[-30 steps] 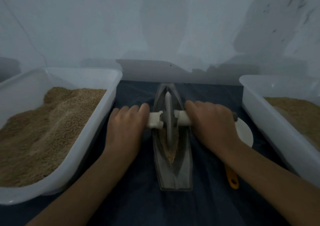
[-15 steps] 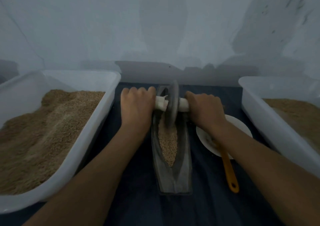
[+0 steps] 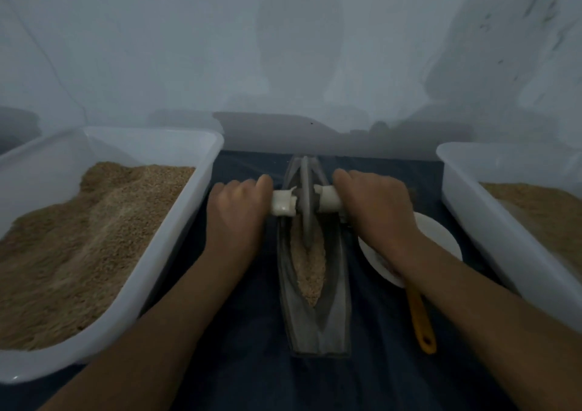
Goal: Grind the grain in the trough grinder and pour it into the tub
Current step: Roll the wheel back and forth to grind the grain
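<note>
wheel: the wheel (image 3: 306,204) now stands toward the far end of the trough (image 3: 315,322). a second ago it sat mid-trough, half a second ago at the far tip, so it has begun rolling back toward the person.
meaning: looks like mid-grind, one more pass in a back-and-forth stroke; pouring is not yet due.
left hand: left hand (image 3: 236,212) curled round the white axle (image 3: 283,206) on its side of the wheel.
right hand: right hand (image 3: 374,209) wrapped round the other end of the axle.
grain: grain (image 3: 310,262) lies in the groove of the trough, near side of the wheel, coarse-looking.
tubs: left tub (image 3: 176,221) heaped with grain just beside the trough; right tub (image 3: 491,221) also holds some. which one takes the pour, cannot tell.
surface: dark blue cloth (image 3: 245,363) under everything; a white dish (image 3: 441,237) and an orange handle (image 3: 420,319) lie right of the trough.
room: pale wall (image 3: 283,48) close behind, dim light, soft shadows.
</note>
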`<state>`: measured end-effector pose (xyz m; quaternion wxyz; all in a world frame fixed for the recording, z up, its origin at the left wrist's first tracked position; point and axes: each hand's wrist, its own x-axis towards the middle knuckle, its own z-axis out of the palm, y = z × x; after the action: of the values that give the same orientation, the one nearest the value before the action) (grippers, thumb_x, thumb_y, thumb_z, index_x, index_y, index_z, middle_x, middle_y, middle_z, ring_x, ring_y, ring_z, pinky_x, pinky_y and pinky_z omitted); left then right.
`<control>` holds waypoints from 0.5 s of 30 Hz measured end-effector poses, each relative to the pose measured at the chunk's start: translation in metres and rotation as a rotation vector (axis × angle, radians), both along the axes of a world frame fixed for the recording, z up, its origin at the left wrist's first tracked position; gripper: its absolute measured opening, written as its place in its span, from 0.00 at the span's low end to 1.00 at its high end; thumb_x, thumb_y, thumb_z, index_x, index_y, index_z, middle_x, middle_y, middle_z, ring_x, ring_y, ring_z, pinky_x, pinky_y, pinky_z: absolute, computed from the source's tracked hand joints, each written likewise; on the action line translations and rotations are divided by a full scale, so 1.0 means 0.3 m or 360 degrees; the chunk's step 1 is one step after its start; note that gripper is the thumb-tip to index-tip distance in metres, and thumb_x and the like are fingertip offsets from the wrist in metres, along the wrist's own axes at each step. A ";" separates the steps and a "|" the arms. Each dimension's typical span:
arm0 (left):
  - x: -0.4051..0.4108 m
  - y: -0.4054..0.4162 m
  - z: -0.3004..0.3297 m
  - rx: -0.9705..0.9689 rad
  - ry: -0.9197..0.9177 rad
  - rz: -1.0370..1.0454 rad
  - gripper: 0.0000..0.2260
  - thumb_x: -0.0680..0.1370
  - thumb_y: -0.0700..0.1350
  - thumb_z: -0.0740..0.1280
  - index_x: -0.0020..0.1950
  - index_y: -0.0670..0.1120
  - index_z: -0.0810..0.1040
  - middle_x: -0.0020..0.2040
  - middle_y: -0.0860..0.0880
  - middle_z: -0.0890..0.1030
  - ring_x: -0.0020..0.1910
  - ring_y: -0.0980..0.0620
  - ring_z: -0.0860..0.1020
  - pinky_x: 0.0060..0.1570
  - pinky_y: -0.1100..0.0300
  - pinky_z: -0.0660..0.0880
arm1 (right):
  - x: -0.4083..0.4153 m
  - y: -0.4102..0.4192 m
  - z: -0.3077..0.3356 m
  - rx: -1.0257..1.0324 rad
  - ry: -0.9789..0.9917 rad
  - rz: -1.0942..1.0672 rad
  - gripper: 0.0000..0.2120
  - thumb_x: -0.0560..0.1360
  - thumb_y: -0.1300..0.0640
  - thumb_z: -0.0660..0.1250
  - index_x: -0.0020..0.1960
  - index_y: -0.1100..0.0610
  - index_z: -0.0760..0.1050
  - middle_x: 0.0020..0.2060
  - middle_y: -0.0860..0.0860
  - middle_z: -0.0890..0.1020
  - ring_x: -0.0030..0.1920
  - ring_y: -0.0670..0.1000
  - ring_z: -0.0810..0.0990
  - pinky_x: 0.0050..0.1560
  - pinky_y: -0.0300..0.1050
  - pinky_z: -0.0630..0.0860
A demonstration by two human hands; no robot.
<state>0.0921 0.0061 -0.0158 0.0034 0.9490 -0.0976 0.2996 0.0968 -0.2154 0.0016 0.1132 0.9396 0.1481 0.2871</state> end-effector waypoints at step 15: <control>-0.258 0.041 -0.027 0.0121 -0.0287 -0.0239 0.08 0.73 0.33 0.63 0.49 0.44 0.72 0.43 0.43 0.72 0.41 0.42 0.70 0.45 0.47 0.68 | -0.289 -0.028 -0.086 0.0164 -0.0375 0.0212 0.04 0.79 0.63 0.59 0.49 0.58 0.72 0.39 0.55 0.73 0.36 0.56 0.69 0.38 0.51 0.65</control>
<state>0.0148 0.0185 -0.0238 -0.0188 0.9077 -0.1797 0.3786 0.0101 -0.2238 -0.0241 0.0620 0.8921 0.1809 0.4094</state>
